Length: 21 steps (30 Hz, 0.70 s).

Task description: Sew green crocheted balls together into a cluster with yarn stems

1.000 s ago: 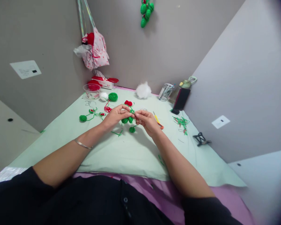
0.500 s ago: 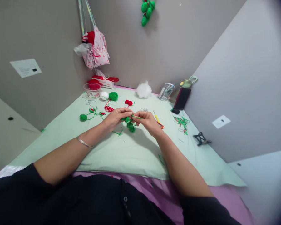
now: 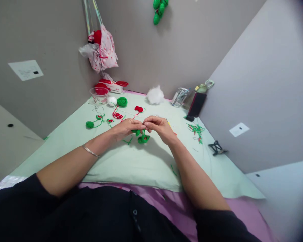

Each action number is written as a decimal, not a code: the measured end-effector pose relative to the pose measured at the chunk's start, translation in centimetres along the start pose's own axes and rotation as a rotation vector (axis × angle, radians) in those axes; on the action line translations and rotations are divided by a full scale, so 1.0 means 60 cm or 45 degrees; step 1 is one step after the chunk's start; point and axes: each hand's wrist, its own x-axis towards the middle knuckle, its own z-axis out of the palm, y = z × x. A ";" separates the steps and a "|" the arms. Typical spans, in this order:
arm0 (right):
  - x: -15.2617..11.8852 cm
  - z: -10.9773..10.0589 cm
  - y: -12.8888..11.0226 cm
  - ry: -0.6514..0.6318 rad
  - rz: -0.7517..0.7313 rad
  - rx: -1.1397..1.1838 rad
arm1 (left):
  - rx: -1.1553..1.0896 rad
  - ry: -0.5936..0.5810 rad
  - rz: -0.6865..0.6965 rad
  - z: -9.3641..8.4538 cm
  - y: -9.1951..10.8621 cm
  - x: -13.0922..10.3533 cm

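My left hand (image 3: pixel 128 128) is closed on a green crocheted piece (image 3: pixel 143 138), which hangs below the fingers with a bit of red showing on it. Close against it, my right hand (image 3: pixel 159 127) pinches at the top of the same piece, fingertips meeting those of the left. What exactly lies between the right fingertips is too small to make out. Behind the hands sits a small red crocheted piece (image 3: pixel 138 109) with a red strand trailing from it. Part of a yellow-handled tool (image 3: pixel 169 125) shows behind my right hand.
Green yarn (image 3: pixel 122 102), a white fluff of stuffing (image 3: pixel 155 95) and a clear tub (image 3: pixel 99 96) stand at the back. A cup of tools (image 3: pixel 180 97) and a phone (image 3: pixel 197 105) are back right. Yarn scraps (image 3: pixel 196 130) and a black clip (image 3: pixel 217 148) lie to the right.
The green piece has turned and hangs differently, showing some red. The green strand across my right fingers is no longer visible, and that hand has closed in against the left.
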 end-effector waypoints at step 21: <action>0.005 -0.032 -0.020 0.229 0.135 0.597 | 0.195 -0.426 -0.119 0.013 0.010 -0.012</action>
